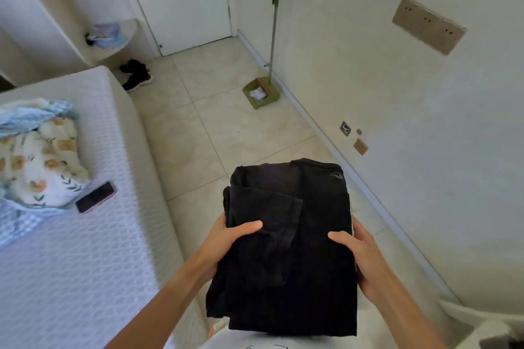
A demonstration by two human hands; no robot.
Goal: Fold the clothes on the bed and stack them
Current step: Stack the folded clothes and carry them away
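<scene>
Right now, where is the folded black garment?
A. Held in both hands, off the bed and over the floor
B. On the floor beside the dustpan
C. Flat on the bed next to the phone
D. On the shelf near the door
A: the left hand and right hand grip the folded black garment at its sides, beside the bed and above the floor tiles.

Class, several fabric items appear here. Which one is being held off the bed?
The folded black garment, gripped by the left hand and right hand. The floral cloth and blue cloth lie on the bed.
</scene>
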